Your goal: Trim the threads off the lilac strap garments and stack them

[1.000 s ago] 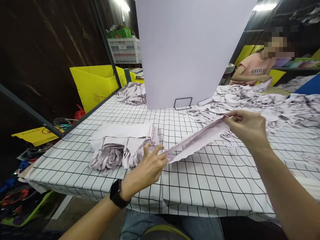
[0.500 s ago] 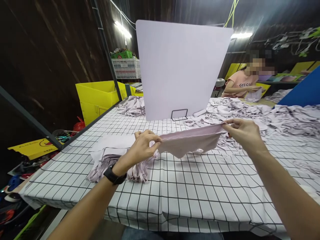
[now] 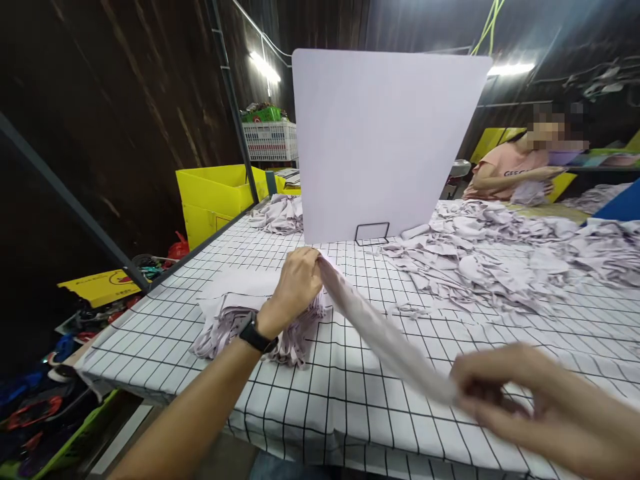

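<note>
A pale lilac piece of fabric [image 3: 380, 330] is stretched between my two hands, slanting down to the right above the table. My left hand [image 3: 299, 280], with a black watch on its wrist, is closed on the upper end. My right hand [image 3: 505, 393] pinches the lower end near the table's front; it is blurred by motion. Just behind and below my left hand lies a stack of similar fabric pieces [image 3: 220, 323], their strap-like edges hanging toward the front.
A white board [image 3: 385, 147] stands upright on the checked tablecloth [image 3: 370, 407]. Loose fabric pieces [image 3: 490, 260] are heaped at the right, and a smaller pile [image 3: 277, 215] lies back left. A co-worker [image 3: 515, 167] handles fabric across the table. Yellow bins [image 3: 215, 193] stand beyond the left edge.
My right hand has swung down and toward me, drawing its end of the fabric along. The cloth has gone from level and hanging to a taut narrow slant.
</note>
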`<state>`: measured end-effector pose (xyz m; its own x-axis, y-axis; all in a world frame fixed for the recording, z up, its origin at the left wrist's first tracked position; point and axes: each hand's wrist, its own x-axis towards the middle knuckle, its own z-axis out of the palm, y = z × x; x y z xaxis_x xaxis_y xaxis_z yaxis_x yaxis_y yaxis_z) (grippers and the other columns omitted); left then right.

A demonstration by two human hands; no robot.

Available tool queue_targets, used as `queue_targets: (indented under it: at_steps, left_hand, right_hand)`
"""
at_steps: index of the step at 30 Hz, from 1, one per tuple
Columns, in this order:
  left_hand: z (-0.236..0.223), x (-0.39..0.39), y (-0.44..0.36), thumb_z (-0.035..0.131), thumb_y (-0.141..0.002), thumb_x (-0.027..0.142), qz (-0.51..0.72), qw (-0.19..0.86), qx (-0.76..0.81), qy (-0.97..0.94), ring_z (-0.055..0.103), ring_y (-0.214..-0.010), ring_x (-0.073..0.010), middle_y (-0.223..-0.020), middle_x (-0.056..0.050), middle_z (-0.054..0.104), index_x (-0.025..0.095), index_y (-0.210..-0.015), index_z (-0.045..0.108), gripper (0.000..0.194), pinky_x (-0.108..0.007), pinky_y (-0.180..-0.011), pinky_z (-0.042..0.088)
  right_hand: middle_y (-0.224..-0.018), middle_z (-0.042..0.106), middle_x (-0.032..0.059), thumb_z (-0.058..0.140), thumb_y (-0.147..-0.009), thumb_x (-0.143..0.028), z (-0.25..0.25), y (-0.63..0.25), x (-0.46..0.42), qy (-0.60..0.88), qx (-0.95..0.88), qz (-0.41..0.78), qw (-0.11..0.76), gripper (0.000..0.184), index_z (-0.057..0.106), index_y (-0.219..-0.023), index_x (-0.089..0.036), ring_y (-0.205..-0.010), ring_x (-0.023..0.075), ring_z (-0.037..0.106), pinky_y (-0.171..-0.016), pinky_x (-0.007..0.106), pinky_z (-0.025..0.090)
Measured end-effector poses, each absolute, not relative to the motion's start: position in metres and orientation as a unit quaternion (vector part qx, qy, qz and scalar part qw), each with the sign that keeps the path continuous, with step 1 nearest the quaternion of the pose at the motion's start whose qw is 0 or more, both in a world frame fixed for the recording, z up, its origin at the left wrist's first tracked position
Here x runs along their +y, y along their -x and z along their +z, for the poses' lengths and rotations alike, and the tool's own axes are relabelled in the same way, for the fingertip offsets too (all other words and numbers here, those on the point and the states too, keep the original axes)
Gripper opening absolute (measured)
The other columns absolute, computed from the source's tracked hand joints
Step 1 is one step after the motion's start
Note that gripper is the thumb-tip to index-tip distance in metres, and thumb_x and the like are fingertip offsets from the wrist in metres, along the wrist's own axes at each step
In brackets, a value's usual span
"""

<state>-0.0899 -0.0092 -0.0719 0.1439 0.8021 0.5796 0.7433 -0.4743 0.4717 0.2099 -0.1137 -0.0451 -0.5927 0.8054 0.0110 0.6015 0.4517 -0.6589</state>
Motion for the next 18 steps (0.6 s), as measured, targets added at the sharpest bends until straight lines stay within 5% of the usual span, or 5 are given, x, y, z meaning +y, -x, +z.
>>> queue_targets:
  at_steps: [4, 7, 10, 13, 18]
  left_hand:
    - [-0.068, -0.025, 0.062, 0.052, -0.098, 0.028, 0.536, 0.345, 0.363, -0.679, 0.057, -0.076, -0.0141, -0.083, -0.003, 0.062, 0.015, -0.083, 0.063, 0.023, -0.025, -0.067, 0.046]
    - [-0.065, -0.04, 0.04, 0.068, -0.091, 0.034, 0.535, 0.48, 0.275, -0.639, 0.056, -0.073, -0.0119, -0.082, -0.002, 0.061, 0.014, -0.086, 0.066, 0.021, -0.023, -0.065, 0.045]
    - [-0.059, -0.049, 0.027, 0.072, -0.086, 0.026, 0.499, 0.51, 0.262, -0.65, 0.055, -0.071, -0.011, -0.077, -0.001, 0.059, 0.013, -0.081, 0.066, 0.015, -0.023, -0.064, 0.044]
    - [-0.051, -0.05, 0.023, 0.061, -0.089, 0.016, 0.484, 0.501, 0.265, -0.666, 0.061, -0.08, -0.014, -0.084, -0.004, 0.067, 0.013, -0.085, 0.07, 0.011, -0.025, -0.071, 0.048]
    - [-0.042, -0.046, 0.024, 0.055, -0.083, 0.007, 0.481, 0.438, 0.262, -0.712, 0.066, -0.094, -0.0191, -0.089, -0.005, 0.073, 0.016, -0.086, 0.077, 0.024, -0.031, -0.086, 0.051]
  right_hand:
    - [-0.074, 0.072, 0.0015, 0.07, -0.087, -0.036, -0.06, -0.18, -0.126, 0.38, -0.847, 0.354, 0.109, 0.012, 0.074, -0.079, -0.027, -0.065, 0.0187, 0.064, -0.059, 0.029, 0.05]
    - [-0.089, 0.074, 0.0047, 0.065, -0.092, -0.048, -0.058, -0.181, -0.091, 0.439, -0.804, 0.313, 0.25, 0.023, 0.073, -0.094, -0.027, -0.081, 0.0225, 0.067, -0.07, 0.034, 0.053]
    - [-0.128, 0.067, 0.011, 0.069, -0.089, -0.056, -0.049, -0.187, -0.054, 0.471, -0.758, 0.267, 0.362, 0.051, 0.062, -0.13, -0.028, -0.116, 0.03, 0.062, -0.094, 0.044, 0.052]
    - [-0.131, 0.065, 0.013, 0.076, -0.084, -0.055, -0.039, -0.184, -0.035, 0.412, -0.755, 0.39, 0.328, 0.073, 0.05, -0.145, -0.027, -0.116, 0.0305, 0.063, -0.091, 0.044, 0.056]
    - [-0.094, 0.071, 0.0072, 0.073, -0.089, -0.049, -0.037, -0.18, -0.042, 0.387, -0.781, 0.378, 0.313, 0.038, 0.07, -0.113, -0.02, -0.082, 0.0215, 0.068, -0.064, 0.03, 0.056]
